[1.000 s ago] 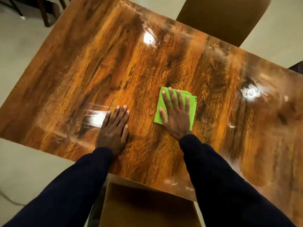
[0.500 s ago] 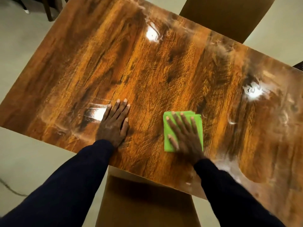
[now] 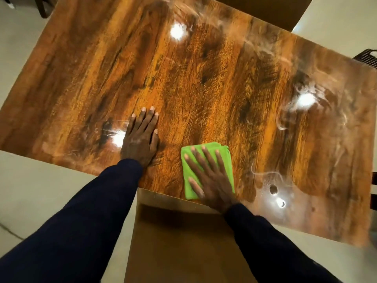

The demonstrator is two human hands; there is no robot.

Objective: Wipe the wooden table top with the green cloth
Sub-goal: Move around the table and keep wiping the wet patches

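The glossy wooden table top (image 3: 204, 82) fills most of the head view. A folded green cloth (image 3: 188, 176) lies flat at the table's near edge. My right hand (image 3: 212, 180) presses down on it with fingers spread, covering most of the cloth. To the left of the cloth, my left hand (image 3: 141, 137) rests flat on the bare wood, fingers together, holding nothing. Pale wipe streaks and light reflections show on the right half of the table.
A brown chair seat (image 3: 179, 246) sits just below the table's near edge between my arms. Another chair back (image 3: 265, 9) stands at the far side. A dark chair (image 3: 367, 58) shows at the right edge. Pale floor surrounds the table.
My right hand has slid the green cloth toward me, from mid-table down to the near edge. My left hand has stayed planted on the wood.
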